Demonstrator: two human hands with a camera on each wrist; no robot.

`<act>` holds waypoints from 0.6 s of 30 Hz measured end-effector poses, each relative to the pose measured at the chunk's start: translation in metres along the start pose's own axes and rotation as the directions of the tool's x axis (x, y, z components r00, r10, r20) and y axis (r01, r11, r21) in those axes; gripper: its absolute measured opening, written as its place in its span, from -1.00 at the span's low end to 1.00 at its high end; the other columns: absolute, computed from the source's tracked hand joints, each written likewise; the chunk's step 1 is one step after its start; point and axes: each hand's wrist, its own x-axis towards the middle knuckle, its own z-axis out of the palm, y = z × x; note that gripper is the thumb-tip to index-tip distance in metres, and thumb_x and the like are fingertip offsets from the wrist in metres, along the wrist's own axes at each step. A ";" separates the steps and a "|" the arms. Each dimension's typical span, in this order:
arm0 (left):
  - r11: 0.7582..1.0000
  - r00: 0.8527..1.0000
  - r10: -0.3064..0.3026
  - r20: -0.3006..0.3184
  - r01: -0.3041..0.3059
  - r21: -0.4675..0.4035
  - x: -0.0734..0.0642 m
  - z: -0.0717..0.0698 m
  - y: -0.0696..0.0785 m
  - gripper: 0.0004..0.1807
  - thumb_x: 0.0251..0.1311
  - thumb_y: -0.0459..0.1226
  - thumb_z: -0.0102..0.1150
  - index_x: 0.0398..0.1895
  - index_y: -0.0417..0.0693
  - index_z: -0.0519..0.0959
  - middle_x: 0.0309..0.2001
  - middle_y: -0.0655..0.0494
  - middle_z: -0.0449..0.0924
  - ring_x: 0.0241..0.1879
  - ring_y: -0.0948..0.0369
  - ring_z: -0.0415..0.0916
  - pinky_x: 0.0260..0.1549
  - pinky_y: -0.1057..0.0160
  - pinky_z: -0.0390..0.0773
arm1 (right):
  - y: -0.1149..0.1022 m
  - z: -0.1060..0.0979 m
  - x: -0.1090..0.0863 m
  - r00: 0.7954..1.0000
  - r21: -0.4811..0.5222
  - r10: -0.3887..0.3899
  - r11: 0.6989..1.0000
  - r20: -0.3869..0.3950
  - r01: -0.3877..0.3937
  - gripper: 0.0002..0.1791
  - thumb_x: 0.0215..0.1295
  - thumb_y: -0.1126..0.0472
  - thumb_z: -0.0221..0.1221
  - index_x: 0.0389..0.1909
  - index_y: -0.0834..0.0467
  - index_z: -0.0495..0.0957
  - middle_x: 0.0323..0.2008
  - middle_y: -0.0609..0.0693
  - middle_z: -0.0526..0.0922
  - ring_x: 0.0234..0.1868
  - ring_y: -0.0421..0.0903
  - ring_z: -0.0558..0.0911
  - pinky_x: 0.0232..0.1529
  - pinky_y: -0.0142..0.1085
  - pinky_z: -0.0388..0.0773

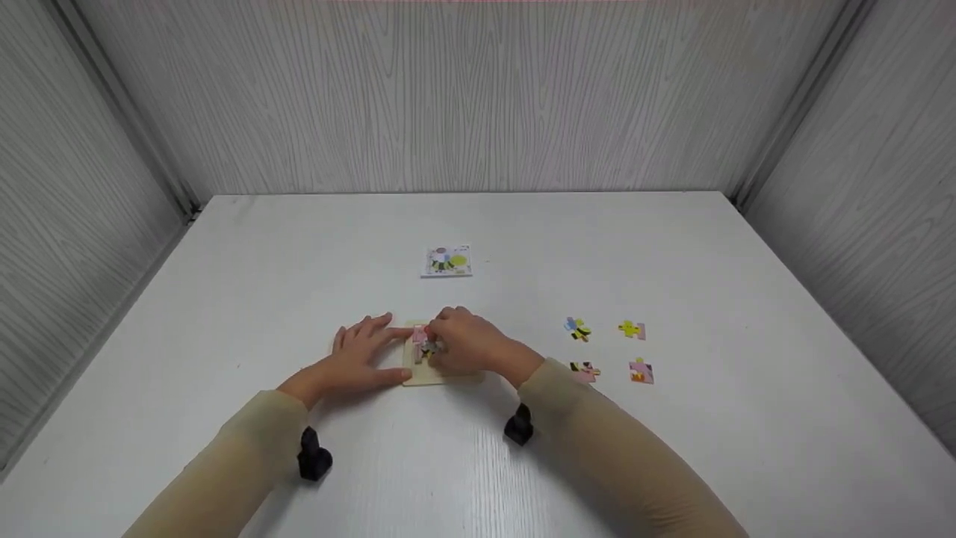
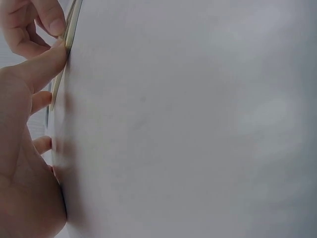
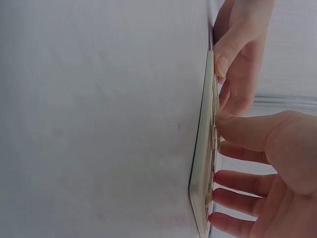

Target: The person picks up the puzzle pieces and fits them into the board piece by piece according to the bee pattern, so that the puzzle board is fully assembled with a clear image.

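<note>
A small pale wooden puzzle board [image 1: 455, 379] lies on the table before me, with a few pink and patterned pieces in its left part. My left hand [image 1: 362, 357] steadies the board's left side, fingers spread, thumb at the near left corner. Over the board, my right hand [image 1: 467, 340] pinches a puzzle piece [image 1: 429, 350] between thumb and fingers, low against the surface. That hand hides most of the board's right part. From the right wrist view, the thumb and fingertips touch pieces along the board [image 3: 200, 163].
Loose puzzle pieces lie to the right: a blue-and-yellow one [image 1: 577, 329], a yellow one [image 1: 632, 329], a striped one [image 1: 585, 371] partly behind the right sleeve, and a pink one [image 1: 641, 370]. A square bee picture [image 1: 447, 261] lies beyond the board. Grey walls [image 1: 463, 97] enclose the table.
</note>
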 end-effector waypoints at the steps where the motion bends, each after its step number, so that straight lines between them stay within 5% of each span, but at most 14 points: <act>1: 1.000 1.000 0.000 0.001 0.000 -0.001 0.000 0.000 0.000 -0.24 0.10 0.19 0.10 0.35 0.17 0.24 0.43 -0.15 -0.13 0.37 -0.24 -0.32 0.16 -0.32 -0.39 | 0.000 0.000 0.000 1.000 -0.005 -0.001 1.000 -0.002 0.001 -0.59 0.21 0.06 0.22 0.06 0.10 0.52 0.00 -0.02 0.49 0.01 -0.09 0.42 0.06 -0.24 0.40; 9: 1.000 1.000 -0.012 0.008 0.012 -0.001 0.000 0.000 0.001 -0.24 0.10 0.19 0.10 0.36 0.20 0.22 0.43 -0.12 -0.14 0.38 -0.21 -0.33 0.17 -0.31 -0.40 | 0.004 0.002 0.001 0.997 -0.057 -0.058 0.997 -0.053 0.055 -0.64 0.20 0.10 0.21 0.02 0.08 0.55 -0.07 -0.01 0.49 -0.08 -0.08 0.42 -0.08 -0.23 0.43; 18: 1.000 1.000 -0.024 0.014 0.024 0.006 0.001 0.001 0.000 -0.24 0.09 0.22 0.08 0.36 0.23 0.21 0.44 -0.11 -0.16 0.38 -0.21 -0.34 0.17 -0.32 -0.40 | 0.003 0.004 0.003 0.998 -0.071 -0.038 0.997 -0.052 0.034 -0.64 0.20 0.08 0.21 0.02 0.07 0.55 -0.07 -0.01 0.48 -0.08 -0.08 0.42 -0.05 -0.22 0.42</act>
